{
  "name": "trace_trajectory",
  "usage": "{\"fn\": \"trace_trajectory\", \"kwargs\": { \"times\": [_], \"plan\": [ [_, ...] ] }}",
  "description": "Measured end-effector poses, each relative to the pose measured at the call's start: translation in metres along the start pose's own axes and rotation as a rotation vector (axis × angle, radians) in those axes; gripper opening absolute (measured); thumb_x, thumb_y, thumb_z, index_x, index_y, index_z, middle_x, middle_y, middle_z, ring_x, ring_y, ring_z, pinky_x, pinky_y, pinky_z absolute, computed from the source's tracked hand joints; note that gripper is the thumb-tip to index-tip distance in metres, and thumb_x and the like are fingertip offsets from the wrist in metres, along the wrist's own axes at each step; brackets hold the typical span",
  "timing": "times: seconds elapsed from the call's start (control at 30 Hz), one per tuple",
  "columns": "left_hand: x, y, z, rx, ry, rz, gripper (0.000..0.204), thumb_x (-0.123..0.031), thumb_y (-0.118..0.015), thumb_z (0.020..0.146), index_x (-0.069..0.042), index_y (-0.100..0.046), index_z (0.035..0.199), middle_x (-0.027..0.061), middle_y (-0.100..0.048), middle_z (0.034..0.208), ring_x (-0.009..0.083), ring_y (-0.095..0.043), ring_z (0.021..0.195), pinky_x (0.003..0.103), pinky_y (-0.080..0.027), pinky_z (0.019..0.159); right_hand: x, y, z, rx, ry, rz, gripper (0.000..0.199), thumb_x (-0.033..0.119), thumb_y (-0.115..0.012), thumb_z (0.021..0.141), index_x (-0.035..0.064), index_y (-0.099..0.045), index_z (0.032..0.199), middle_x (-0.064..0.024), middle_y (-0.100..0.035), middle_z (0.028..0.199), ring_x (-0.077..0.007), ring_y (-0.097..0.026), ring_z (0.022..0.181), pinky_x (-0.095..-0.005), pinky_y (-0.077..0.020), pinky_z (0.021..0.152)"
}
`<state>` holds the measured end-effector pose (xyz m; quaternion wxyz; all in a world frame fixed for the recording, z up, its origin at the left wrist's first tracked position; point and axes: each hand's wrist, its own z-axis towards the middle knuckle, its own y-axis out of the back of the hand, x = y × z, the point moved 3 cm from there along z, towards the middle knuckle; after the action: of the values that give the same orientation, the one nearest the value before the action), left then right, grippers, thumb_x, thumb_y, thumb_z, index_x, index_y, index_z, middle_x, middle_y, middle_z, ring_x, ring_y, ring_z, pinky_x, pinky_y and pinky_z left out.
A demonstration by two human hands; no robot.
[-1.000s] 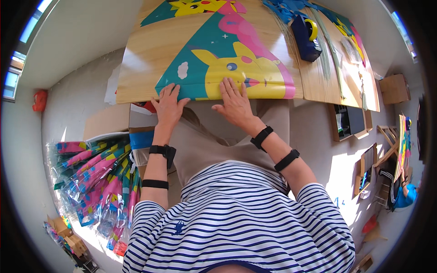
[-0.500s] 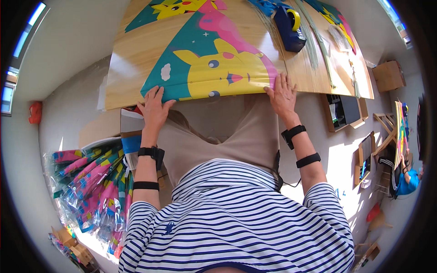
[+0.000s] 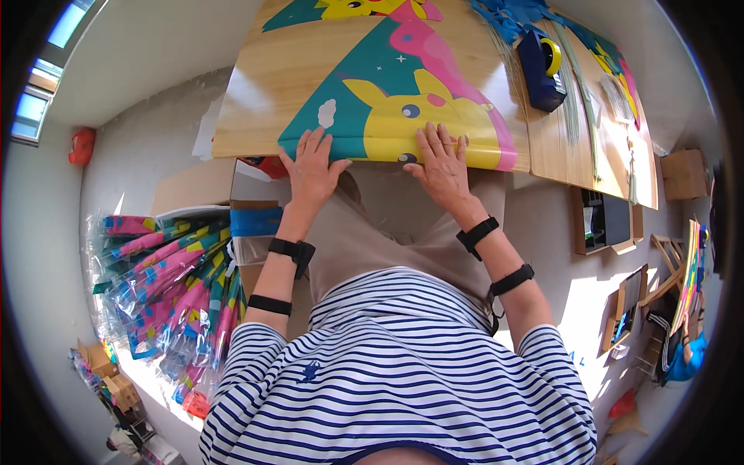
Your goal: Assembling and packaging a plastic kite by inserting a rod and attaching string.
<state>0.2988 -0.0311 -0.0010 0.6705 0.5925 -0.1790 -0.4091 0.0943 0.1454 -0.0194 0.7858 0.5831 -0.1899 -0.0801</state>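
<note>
A triangular printed sheet (image 3: 392,103), which looks like a kite sail, lies on the wooden table. It is teal, yellow and pink, with a big-eared yellow cartoon face. Its near edge is folded over in a strip along the table's front edge. My left hand (image 3: 310,174) lies on the teal part of this fold, fingers stretched out and thumb apart. On the yellow part, my right hand (image 3: 446,172) presses flat with its fingers extended. Both palms reach over the table edge. Neither hand grips anything.
A dark blue tape dispenser (image 3: 539,81) with a yellow roll stands right of the sheet, near thin pale sticks (image 3: 572,101). Wrapped colourful bundles (image 3: 167,287) lie at the left by an open carton. Another person (image 3: 686,360) is at far right.
My right hand has slid left along the fold, from the pink corner onto the yellow part. My left hand stays near the left corner. The view has shifted left.
</note>
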Motion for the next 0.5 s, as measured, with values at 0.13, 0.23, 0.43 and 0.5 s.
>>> {"fn": "trace_trajectory", "kwargs": {
  "times": [0.13,0.23,0.43,0.5],
  "plan": [
    [-0.038,-0.014,0.001,0.051,-0.153,-0.117,0.07,-0.05,-0.067,0.088,-0.01,-0.052,0.143,0.0071,-0.045,0.154,0.0271,-0.035,0.146,0.076,-0.014,0.109,0.008,-0.003,0.002,0.053,0.014,0.005,0.075,0.05,-0.065,0.089,0.013,-0.043,0.151,-0.0144,-0.033,0.16,-0.0348,-0.027,0.149,-0.0645,-0.0149,0.118],
    [-0.046,-0.024,-0.004,0.104,-0.162,-0.109,0.077,-0.056,-0.064,0.087,-0.012,-0.046,0.148,0.0051,-0.043,0.156,0.0243,-0.035,0.147,0.077,-0.011,0.11,0.008,-0.001,0.0,0.049,0.032,-0.003,0.075,0.048,-0.066,0.089,0.0151,-0.042,0.152,-0.0142,-0.03,0.162,-0.0352,-0.026,0.15,-0.0635,-0.0145,0.118],
    [-0.012,-0.014,-0.01,0.079,-0.147,-0.059,0.077,-0.058,-0.061,0.086,-0.016,-0.045,0.149,-0.0015,-0.042,0.157,0.0189,-0.035,0.146,0.076,-0.01,0.111,0.007,0.003,-0.001,0.084,0.044,-0.006,0.077,0.043,-0.067,0.089,0.0165,-0.038,0.155,-0.0131,-0.025,0.165,-0.0325,-0.02,0.153,-0.0607,-0.0106,0.12],
    [0.009,-0.011,-0.012,0.04,-0.099,-0.036,0.076,-0.058,-0.061,0.087,-0.017,-0.046,0.149,-0.0025,-0.043,0.156,0.0186,-0.036,0.146,0.075,-0.008,0.112,0.007,0.002,0.0,0.107,0.049,-0.022,0.079,0.039,-0.068,0.089,0.0166,-0.035,0.156,-0.0126,-0.023,0.165,-0.0321,-0.018,0.153,-0.0593,-0.01,0.12]
  ]
}}
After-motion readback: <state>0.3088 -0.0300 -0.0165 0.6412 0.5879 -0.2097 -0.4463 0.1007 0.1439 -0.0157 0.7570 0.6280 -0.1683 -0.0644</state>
